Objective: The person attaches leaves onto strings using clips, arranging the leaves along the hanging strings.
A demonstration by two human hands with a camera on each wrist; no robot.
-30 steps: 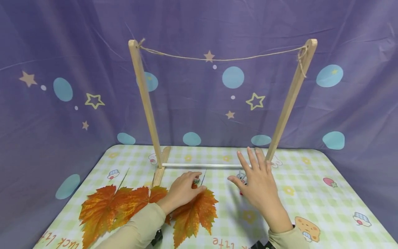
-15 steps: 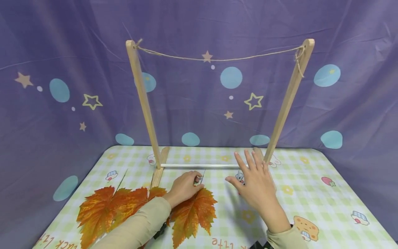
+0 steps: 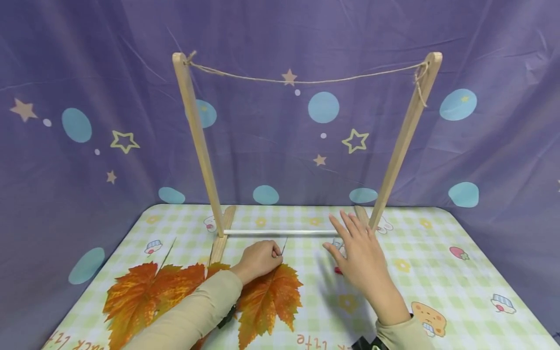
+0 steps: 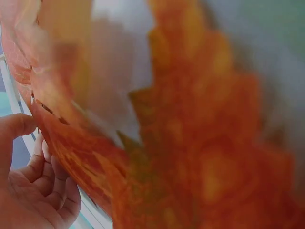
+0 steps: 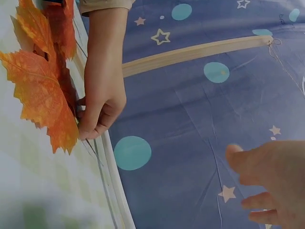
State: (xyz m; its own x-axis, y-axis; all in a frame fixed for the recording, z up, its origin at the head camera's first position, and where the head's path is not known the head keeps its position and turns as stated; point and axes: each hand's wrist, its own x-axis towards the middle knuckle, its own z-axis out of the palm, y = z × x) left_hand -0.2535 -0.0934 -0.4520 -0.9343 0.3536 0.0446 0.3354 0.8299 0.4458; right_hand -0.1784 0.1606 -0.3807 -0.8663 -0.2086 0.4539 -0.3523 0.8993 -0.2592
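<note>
An orange-red artificial maple leaf point(image 3: 271, 296) lies on the table in front of my left hand point(image 3: 260, 260), whose curled thumb and fingers pinch it at its thin dark stem point(image 3: 285, 246). In the right wrist view the left fingertips meet right where the stem leaves the leaf. Two more maple leaves point(image 3: 131, 304) overlap at the left, partly hidden by the left sleeve; one stem points toward the back. My right hand point(image 3: 365, 267) hovers over the right of the table with fingers spread, holding nothing. A small red spot point(image 3: 338, 270) shows beside its thumb.
Behind the hands stands a wooden frame with a left post point(image 3: 199, 141), a right post point(image 3: 404, 136) and a white rod point(image 3: 280, 232) low between them. A twine string point(image 3: 306, 82) sags between the post tops. A purple curtain point(image 3: 271, 29) hangs behind the checked tablecloth point(image 3: 455, 291).
The left fingers have closed in on the leaf's stem, from a looser curl above it. The right hand has stayed nearly in place, its fingers a little closer together.
</note>
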